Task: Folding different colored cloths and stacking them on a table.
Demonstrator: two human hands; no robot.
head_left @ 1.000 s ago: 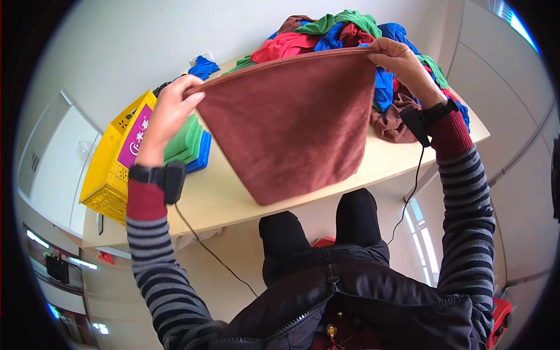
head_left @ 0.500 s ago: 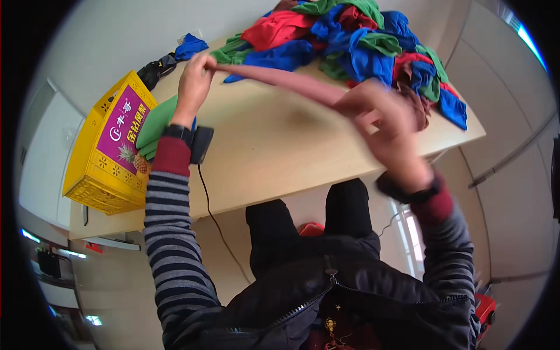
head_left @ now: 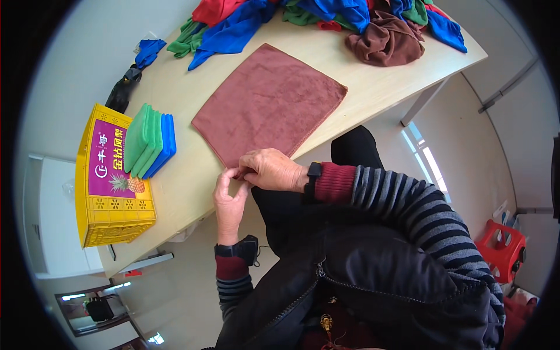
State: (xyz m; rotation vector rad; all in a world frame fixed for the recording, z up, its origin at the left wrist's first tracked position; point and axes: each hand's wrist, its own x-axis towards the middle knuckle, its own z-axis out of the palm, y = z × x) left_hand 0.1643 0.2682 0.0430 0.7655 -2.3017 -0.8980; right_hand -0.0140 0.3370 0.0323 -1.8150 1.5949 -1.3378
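Observation:
A brown cloth [head_left: 271, 99], square with a stitched edge, lies spread flat on the table with one corner toward me. At that near corner, by the table's front edge, my two hands meet. My left hand [head_left: 229, 204] pinches there with thumb and forefinger. From the right, my right hand [head_left: 273, 170] reaches across with curled fingers closed at the same corner. The bit of cloth between the fingertips is mostly hidden by them.
A yellow crate [head_left: 116, 219] with a purple panel stands at the table's left, with folded green cloths [head_left: 142, 140] and blue cloths [head_left: 166, 143] beside it. Heaped blue cloths [head_left: 233, 29] and a crumpled brown cloth [head_left: 388, 41] lie along the far side. A red stool [head_left: 501, 248] stands right.
The brown cloth, stretched in the air between my hands before, now lies flat on the table. Both hands have come together at its near corner. The view has shifted, showing the folded stack more fully.

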